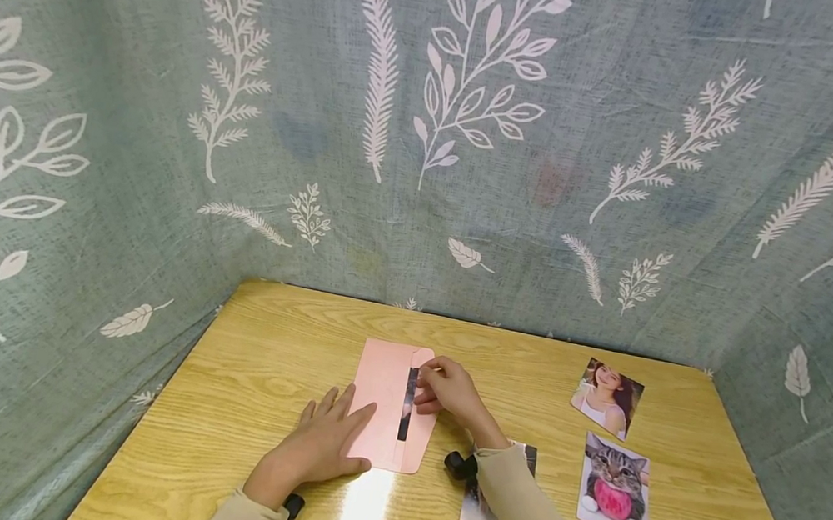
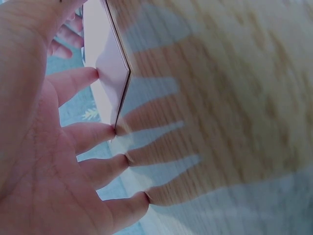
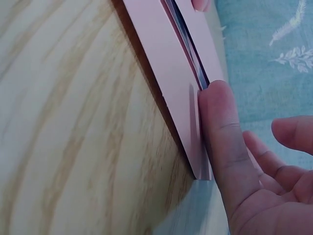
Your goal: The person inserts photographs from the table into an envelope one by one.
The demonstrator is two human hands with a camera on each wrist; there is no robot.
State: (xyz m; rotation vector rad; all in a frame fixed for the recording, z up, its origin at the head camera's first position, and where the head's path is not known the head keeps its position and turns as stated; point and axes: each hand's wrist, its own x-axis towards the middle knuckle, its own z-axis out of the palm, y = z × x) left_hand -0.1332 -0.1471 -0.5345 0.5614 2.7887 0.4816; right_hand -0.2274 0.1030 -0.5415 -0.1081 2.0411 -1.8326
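A pink envelope (image 1: 383, 374) lies on the table with its flap spread out to the right. In its opening shows a dark strip of a photo (image 1: 405, 418), seen in the right wrist view as a thin glossy edge (image 3: 190, 41); the rest is hidden inside. My left hand (image 1: 327, 440) is spread at the envelope's left side, some fingertips touching its edge and others on the table in the left wrist view. My right hand (image 1: 452, 393) is over the flap. One extended digit presses by the end of the opening in the right wrist view, the other fingers loosely bent.
To the right lie a portrait photo (image 1: 608, 400) and a cat photo (image 1: 616, 493). Another photo (image 1: 478, 513) is partly covered by my right forearm. The wooden table (image 1: 265, 346) ends at a patterned blue-green curtain (image 1: 389, 232) behind and at both sides.
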